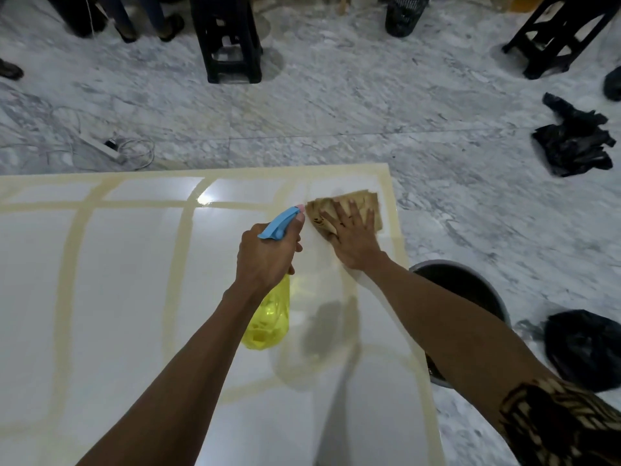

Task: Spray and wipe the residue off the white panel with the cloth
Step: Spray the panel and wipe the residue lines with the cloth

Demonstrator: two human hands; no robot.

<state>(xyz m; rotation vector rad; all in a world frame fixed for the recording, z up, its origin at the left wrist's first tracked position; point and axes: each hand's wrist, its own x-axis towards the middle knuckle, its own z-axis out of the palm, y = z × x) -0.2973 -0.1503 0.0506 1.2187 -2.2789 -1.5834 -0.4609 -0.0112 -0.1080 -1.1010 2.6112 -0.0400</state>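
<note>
A large glossy white panel [117, 297] fills the lower left, crossed by yellowish strips of residue [72, 250] in a grid. My left hand [265, 257] grips a yellow spray bottle [268, 324] with a blue trigger head [282, 223], its nozzle pointing toward the far right corner. My right hand [356, 237] lies flat with spread fingers on a tan, stained cloth [353, 203], pressing it onto the panel near that corner.
A dark round bucket [470, 297] stands on the marble floor beside the panel's right edge. Black plastic bags [574, 142] lie to the right. Black stools [232, 38], a mesh bin [403, 15] and a power strip with cables [104, 148] sit beyond the panel.
</note>
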